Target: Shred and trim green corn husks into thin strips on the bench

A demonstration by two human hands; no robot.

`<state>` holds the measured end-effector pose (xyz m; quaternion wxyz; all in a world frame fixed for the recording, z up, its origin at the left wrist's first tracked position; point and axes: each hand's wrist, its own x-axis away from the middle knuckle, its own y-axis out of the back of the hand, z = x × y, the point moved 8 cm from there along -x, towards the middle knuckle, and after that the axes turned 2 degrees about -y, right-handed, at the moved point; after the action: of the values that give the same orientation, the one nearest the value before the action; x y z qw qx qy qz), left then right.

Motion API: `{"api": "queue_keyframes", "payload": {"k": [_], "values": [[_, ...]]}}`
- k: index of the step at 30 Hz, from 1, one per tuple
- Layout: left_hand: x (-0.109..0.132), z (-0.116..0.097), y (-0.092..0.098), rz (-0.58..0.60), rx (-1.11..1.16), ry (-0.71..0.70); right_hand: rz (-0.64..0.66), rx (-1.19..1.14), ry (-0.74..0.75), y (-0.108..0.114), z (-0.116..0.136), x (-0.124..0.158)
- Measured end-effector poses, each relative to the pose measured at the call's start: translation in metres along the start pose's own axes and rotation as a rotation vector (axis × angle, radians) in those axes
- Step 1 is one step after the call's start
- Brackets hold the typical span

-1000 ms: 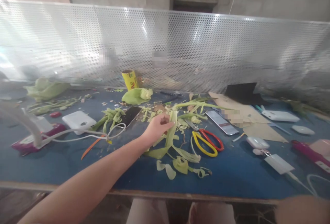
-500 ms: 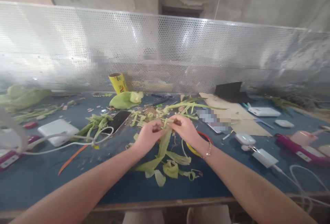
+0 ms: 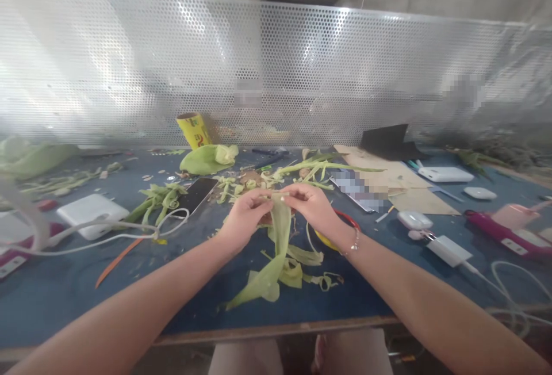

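Note:
Between both hands hangs a long pale green leaf, like a corn husk (image 3: 281, 228), its top edge pinched and its lower end trailing toward the table's front. My left hand (image 3: 248, 217) grips it at the upper left with thumb and fingers closed. At the upper right, my right hand (image 3: 308, 205), with a bracelet at the wrist, pinches the same edge. Below lie loose curled husk pieces (image 3: 291, 274). Behind the hands are more green strips (image 3: 228, 188) and a plump green husk bundle (image 3: 209, 159). A red and yellow ring (image 3: 325, 241) is partly hidden by my right wrist.
Left of the hands lie a dark phone (image 3: 199, 194), a white adapter (image 3: 92, 214) with cable and an orange strip (image 3: 116, 263). To the right are another phone (image 3: 356, 190), cardboard (image 3: 431, 201) and a charger (image 3: 448, 250). A yellow tube (image 3: 192, 131) stands before the perforated metal screen (image 3: 293, 70).
The husk now hangs straighter and flatter between the hands, its lower end further forward over the loose pieces. The hands have shifted slightly, and the view has tilted down a little.

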<state>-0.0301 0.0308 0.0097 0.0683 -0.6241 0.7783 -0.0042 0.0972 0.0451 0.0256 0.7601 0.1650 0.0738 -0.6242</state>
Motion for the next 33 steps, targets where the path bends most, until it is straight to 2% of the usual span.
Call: {"api": "queue_keyframes", "payload": {"k": [3,6,10,16,19,21,26,33], "values": [[0.0,0.001,-0.001,0.017,0.084,0.016,-0.03,-0.014,0.004,0.0,0.001,0.002],[-0.002,-0.001,0.003,-0.011,0.065,-0.019,-0.034,-0.063,-0.004,-0.003,0.0,0.004],[-0.004,-0.006,0.008,-0.061,-0.066,-0.09,0.008,-0.154,-0.07,-0.006,-0.004,0.006],[0.003,-0.025,0.014,-0.179,-0.308,-0.274,0.118,-0.259,-0.099,-0.012,-0.001,0.01],[0.007,-0.027,0.012,-0.188,-0.387,-0.31,0.14,-0.31,-0.113,-0.015,0.0,0.011],[0.009,-0.027,0.012,-0.188,-0.406,-0.327,0.119,-0.255,-0.123,-0.014,0.001,0.011],[0.006,-0.024,0.013,-0.179,-0.343,-0.253,0.076,-0.006,-0.092,-0.006,0.005,0.01],[-0.007,-0.01,0.01,-0.04,-0.213,-0.105,0.042,0.135,-0.048,0.002,0.003,0.006]]}}
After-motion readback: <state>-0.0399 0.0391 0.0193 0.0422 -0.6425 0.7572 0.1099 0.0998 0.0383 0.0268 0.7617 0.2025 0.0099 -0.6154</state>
